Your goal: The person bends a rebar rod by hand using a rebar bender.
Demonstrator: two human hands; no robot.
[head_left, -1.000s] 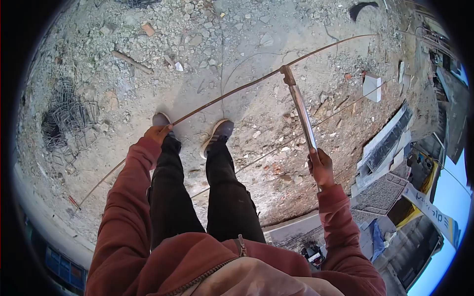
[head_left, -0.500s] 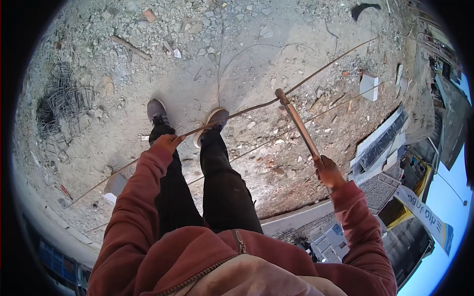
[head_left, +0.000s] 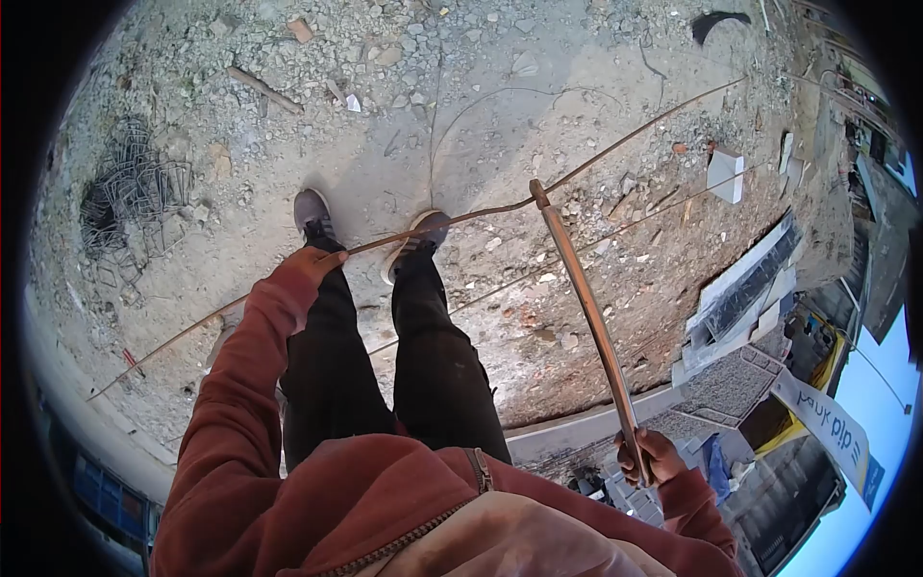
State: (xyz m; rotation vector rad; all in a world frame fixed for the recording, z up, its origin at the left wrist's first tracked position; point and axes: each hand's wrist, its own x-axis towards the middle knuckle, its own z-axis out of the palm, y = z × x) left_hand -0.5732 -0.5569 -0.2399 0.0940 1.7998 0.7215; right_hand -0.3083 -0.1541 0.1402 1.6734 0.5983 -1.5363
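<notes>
My left hand (head_left: 315, 262) is closed round a long, thin, rusty steel rod (head_left: 442, 224), which crosses in front of my shoes. In my right hand (head_left: 650, 458), fingers wrapped round its near end, is a long metal rebar bending bar (head_left: 586, 308). The bar's far head meets the rod a little right of my right shoe, where the rod has a slight kink. How the head grips the rod is too small to make out. Beyond the head the rod runs on toward the upper right.
A second thin rod (head_left: 538, 274) lies across the ground, passing a white block (head_left: 725, 175). A heap of bent wire stirrups (head_left: 125, 188) is at the left. A wooden stick (head_left: 264, 88) and rubble lie ahead. Stacked slabs (head_left: 740, 288) and a banner (head_left: 817, 418) are at the right.
My right hand has moved back toward my body, drawing the bar's near end with it. The bar's head has shifted slightly left. My left hand has moved slightly left and forward with the rod.
</notes>
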